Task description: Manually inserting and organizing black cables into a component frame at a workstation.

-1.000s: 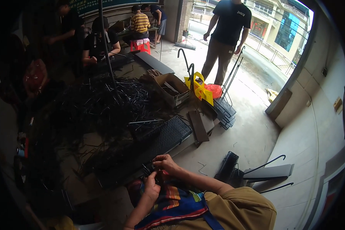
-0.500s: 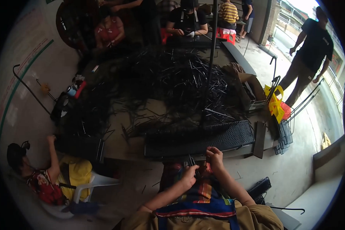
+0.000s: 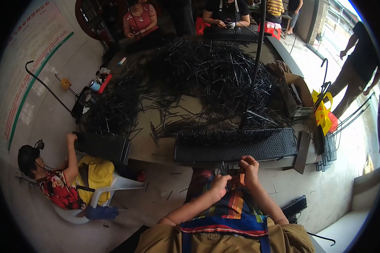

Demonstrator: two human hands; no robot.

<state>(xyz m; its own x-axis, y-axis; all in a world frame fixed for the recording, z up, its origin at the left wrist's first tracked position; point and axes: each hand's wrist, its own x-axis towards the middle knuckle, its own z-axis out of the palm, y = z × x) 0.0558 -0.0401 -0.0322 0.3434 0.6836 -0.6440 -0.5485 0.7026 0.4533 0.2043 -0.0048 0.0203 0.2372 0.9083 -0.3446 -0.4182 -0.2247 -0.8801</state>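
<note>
Over my lap, my left hand [image 3: 219, 186] is closed around several thin black strips [image 3: 224, 169], whose ends stick up past the fingers. My right hand [image 3: 250, 169] is just to its right, with thumb and fingertips pinched together; whatever is between them is too small to make out. Just beyond both hands, a long black rack with a honeycomb of holes [image 3: 257, 148] lies along the table's near edge. Neither hand touches it. Below the hands a colourful striped apron [image 3: 234, 206] covers my lap.
A large heap of loose black strips [image 3: 215, 71] covers much of the table [image 3: 150, 152]. An upright dark pole [image 3: 257, 63] rises behind the rack. A cardboard box [image 3: 297, 95] stands at the right. Co-workers sit at left [image 3: 57, 181] and across; another person stands at right.
The view has shifted, so the table and people appear farther right and the heap looks brighter. Both hands stay close together over my lap, the left still holding the strips.
</note>
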